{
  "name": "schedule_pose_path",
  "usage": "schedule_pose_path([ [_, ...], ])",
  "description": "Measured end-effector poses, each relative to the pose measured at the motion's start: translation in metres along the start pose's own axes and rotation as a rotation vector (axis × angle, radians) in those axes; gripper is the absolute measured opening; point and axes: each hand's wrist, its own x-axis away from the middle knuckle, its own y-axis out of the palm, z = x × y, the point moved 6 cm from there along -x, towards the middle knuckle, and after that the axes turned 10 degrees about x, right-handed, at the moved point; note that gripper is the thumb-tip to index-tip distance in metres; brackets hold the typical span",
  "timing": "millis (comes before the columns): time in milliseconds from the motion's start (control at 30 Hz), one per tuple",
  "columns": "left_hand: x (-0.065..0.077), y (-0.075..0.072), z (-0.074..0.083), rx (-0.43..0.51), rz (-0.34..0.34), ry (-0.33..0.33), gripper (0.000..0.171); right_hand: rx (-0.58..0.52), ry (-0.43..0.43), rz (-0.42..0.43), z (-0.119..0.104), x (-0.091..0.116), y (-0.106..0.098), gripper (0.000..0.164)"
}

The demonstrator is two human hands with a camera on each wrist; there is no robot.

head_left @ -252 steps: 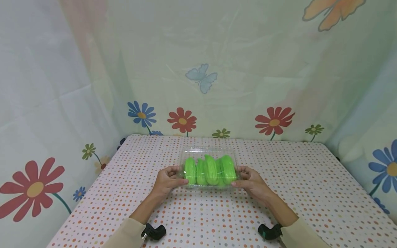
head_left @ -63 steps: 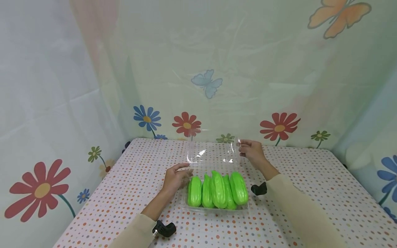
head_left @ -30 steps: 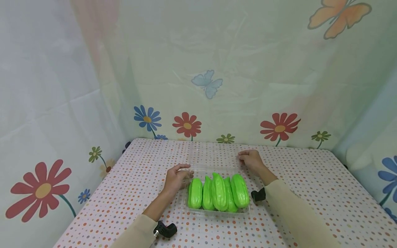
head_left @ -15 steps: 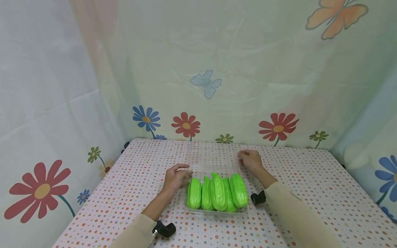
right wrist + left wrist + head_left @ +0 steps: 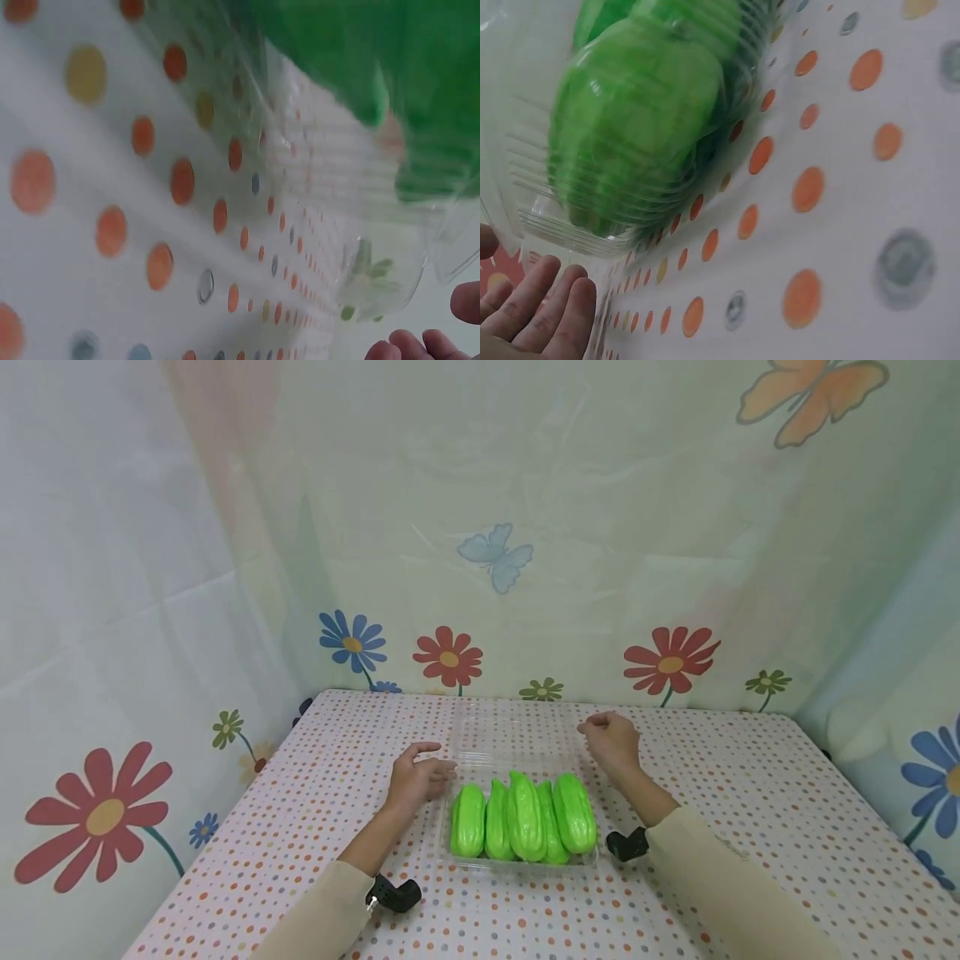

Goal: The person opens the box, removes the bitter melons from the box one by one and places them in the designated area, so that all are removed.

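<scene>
A clear plastic clamshell box [image 5: 517, 866] lies on the table with its lid [image 5: 517, 735] folded back flat behind it. Several glossy, bright green gourd-like vegetables [image 5: 527, 818] lie side by side in its base. Beside the box's back left corner is my left hand [image 5: 412, 781], its fingers extended and apart from the plastic; the left wrist view shows those fingers [image 5: 555, 315] holding nothing. Over by the lid's right edge, my right hand [image 5: 613, 745] hovers with fingers loosely bent. Its thumb [image 5: 466, 301] and fingertips stand apart in the right wrist view, with nothing between them.
The table [image 5: 300, 827] wears a white cloth with coloured dots. A flowered fabric backdrop [image 5: 570, 593] rises behind and at both sides. Black devices sit on the left wrist [image 5: 396, 893] and the right wrist [image 5: 628, 843].
Earlier the box was closed between both hands. Its lid has since been swung back and lowered onto the table. In the last half second both hands have drawn slightly away from the plastic.
</scene>
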Motion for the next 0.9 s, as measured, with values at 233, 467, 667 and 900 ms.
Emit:
schedule_pose_path([
  [233,-0.007,0.003,-0.002,0.010,0.005,0.006,0.048,-0.008,-0.053,-0.022,-0.013,0.026,-0.007,0.032],
  [467,-0.012,0.007,-0.009,0.067,-0.022,-0.026,0.058,0.015,-0.131,-0.028,-0.020,0.049,-0.014,0.030],
  [667,-0.012,0.014,-0.013,0.160,-0.085,-0.030,0.063,0.082,-0.236,-0.045,-0.025,0.070,-0.020,0.030],
  [900,-0.010,0.019,-0.013,0.168,-0.118,0.014,0.057,0.219,-0.357,-0.100,-0.032,0.091,-0.016,0.038],
])
